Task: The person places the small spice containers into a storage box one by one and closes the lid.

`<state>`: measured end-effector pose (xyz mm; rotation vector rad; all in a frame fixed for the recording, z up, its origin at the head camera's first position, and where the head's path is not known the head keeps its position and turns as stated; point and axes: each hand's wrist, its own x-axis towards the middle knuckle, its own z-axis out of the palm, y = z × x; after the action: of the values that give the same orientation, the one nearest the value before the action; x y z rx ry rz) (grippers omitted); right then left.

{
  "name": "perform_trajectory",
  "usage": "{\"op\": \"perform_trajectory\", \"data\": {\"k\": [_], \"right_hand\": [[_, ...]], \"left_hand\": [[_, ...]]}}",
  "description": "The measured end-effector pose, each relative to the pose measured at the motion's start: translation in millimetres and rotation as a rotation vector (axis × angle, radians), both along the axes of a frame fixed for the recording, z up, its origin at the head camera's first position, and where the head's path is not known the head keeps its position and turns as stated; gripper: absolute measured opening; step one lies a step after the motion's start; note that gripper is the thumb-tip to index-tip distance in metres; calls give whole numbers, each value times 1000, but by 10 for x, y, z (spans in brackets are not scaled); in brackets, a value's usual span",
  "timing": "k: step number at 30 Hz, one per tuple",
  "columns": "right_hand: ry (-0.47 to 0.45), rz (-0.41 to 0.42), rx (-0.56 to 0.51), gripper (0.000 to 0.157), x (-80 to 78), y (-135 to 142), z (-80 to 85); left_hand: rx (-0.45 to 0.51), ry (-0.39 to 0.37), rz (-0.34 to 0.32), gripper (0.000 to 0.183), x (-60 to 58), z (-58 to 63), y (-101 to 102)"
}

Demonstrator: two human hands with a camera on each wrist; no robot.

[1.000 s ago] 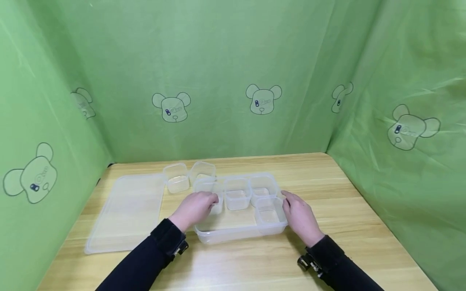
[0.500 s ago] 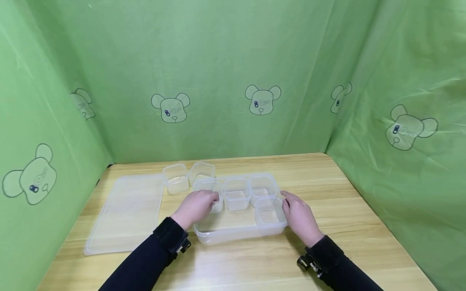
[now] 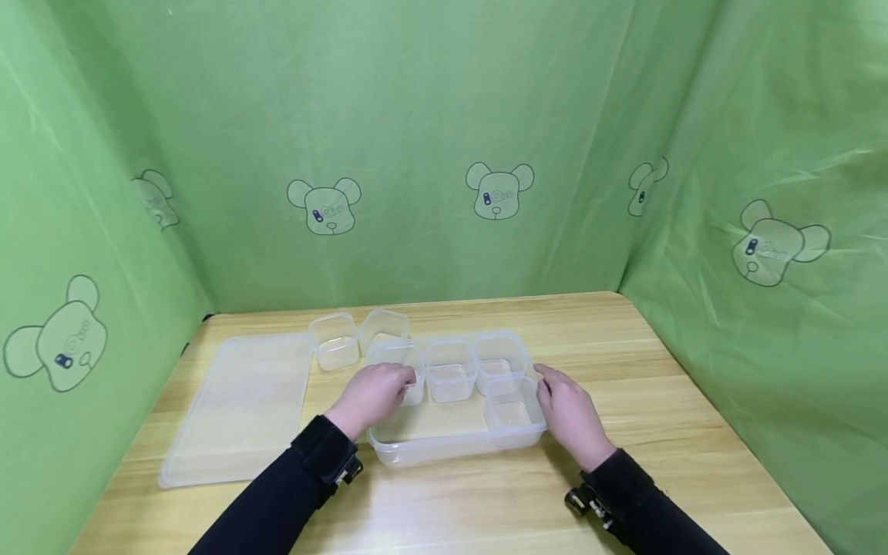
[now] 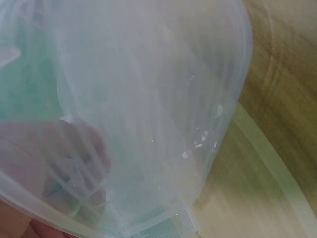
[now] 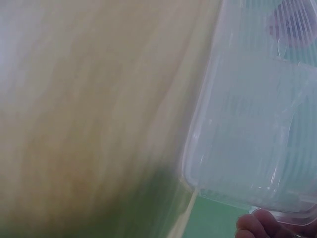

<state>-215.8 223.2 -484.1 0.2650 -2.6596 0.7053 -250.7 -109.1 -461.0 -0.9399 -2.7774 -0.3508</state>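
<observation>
A large translucent plastic box (image 3: 458, 445) sits on the table, with several small square clear containers inside it. My left hand (image 3: 371, 395) reaches over the box's left side and pinches the small container (image 3: 395, 353) in its back left corner. In the left wrist view, fingers (image 4: 64, 163) show blurred through the plastic, while others lie below the rim. At the opposite end, my right hand (image 3: 572, 412) holds the box's right edge beside the front right small container (image 3: 513, 408). Its fingertips (image 5: 262, 223) curl at the rim in the right wrist view.
Two more small containers, one farther left (image 3: 338, 351) and one tilted (image 3: 385, 324), stand behind the box's left corner. A flat translucent lid (image 3: 239, 408) lies left of the box on the wooden table (image 3: 444, 509). Green curtains (image 3: 416, 262) rise behind and at both sides.
</observation>
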Motion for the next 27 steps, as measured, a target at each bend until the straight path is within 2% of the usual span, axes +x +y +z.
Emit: {"op": "perform_trajectory", "data": {"k": [17,27], "right_hand": [[-11,-1,-3,33,4,0,-8],[-19,2,-5,33,4,9,7]], "left_hand": [[6,21,-19,18,0,-49,-28],[56,48,-17,19,9,47,-78]]}}
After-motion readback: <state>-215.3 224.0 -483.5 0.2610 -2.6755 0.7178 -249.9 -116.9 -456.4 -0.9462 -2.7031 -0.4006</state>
